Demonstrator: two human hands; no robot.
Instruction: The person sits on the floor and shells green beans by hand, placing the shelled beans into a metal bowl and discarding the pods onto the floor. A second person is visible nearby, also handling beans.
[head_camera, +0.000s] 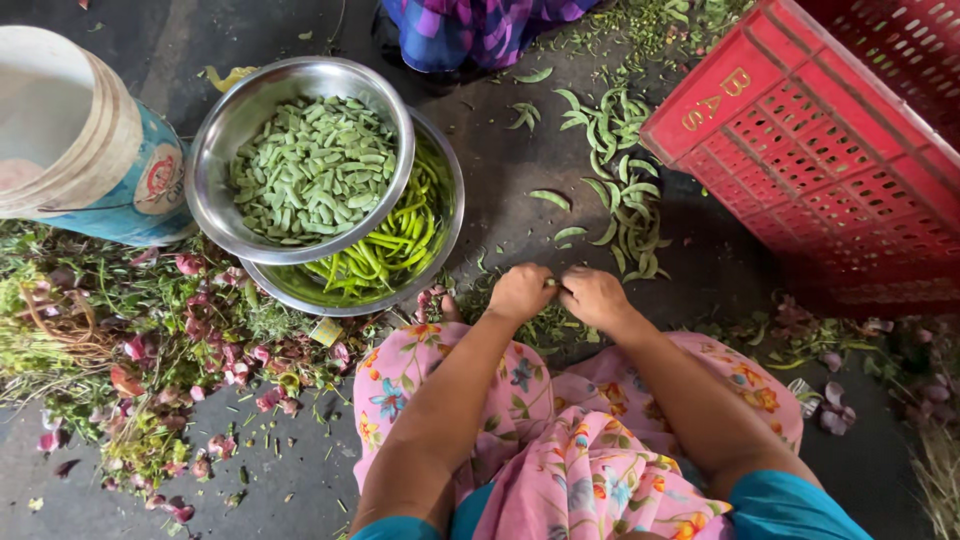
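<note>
Green bean pod (553, 285) is being pinched between left hand (520, 292) and right hand (594, 297), held together; grip near the tip for a clean snap.

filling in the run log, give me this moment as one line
left hand and right hand: together, pinching a small green pod | upper steel bowl: cut pods | lower bowl: green chillies | red crate: right
</note>
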